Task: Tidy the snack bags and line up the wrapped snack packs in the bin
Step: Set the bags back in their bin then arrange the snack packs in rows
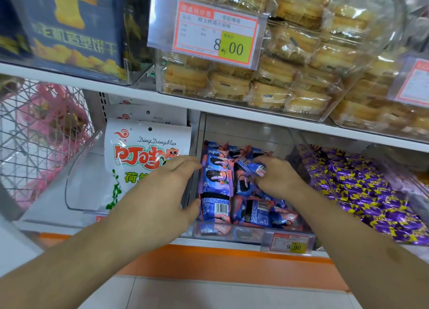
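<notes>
two bare arms reach toward a clear bin (pixel 246 132) of blue and pink snack packs (pixel 218 181) on a store shelf. the left hand (pixel 160 192) rests with fingers spread at the bin's left wall. the right hand (pixel 276 177), inside the bin, pinches one snack pack (pixel 257 168). left of the bin stands a white snack bag (pixel 139 151); right of it lie purple candies (pixel 362 192).
</notes>
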